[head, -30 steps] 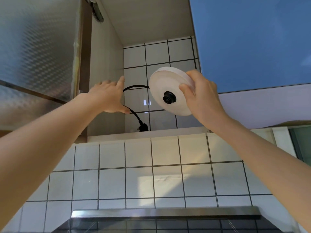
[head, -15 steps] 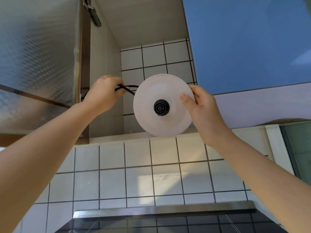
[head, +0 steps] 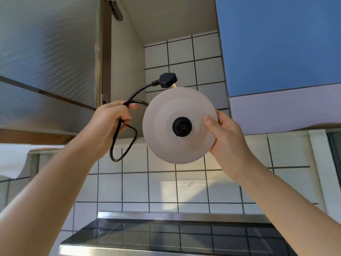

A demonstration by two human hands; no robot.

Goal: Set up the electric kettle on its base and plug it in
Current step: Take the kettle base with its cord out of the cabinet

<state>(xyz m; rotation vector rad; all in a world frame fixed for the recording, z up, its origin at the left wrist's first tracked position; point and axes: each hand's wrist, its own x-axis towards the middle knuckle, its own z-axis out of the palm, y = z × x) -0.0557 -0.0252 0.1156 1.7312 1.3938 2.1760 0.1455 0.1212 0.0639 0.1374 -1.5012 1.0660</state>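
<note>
While raised toward open cabinet (head: 125,58), left hand (head: 108,124) curled tight round black power cord (head: 123,137): fingers wrapped over the bundled strands, thumb side up, forearm coming in from lower-left corner. Cord loop hanging slack below the fist; one strand arcing up and right to black plug (head: 167,80), poised just above the base rim, one brass pin barely showing. Cord's entry into base hidden behind the disc. Frosted cabinet door (head: 46,58) swung open at far left, hinge at top edge cut off.

Centre: white kettle base (head: 177,124) held in mid-air in front of tiled wall (head: 162,185), tilted so top face with black round connector (head: 182,126) points at camera. Underside not visible. Kettle itself not in view.

Right hand (head: 227,133) pinching base at its right rim, thumb flat on top face, remaining fingers behind disc and hidden. Forearm entering from lower-right corner. Blue cabinet door (head: 276,43) above it. Black glass hob (head: 184,235) along bottom, front edge cut off.
</note>
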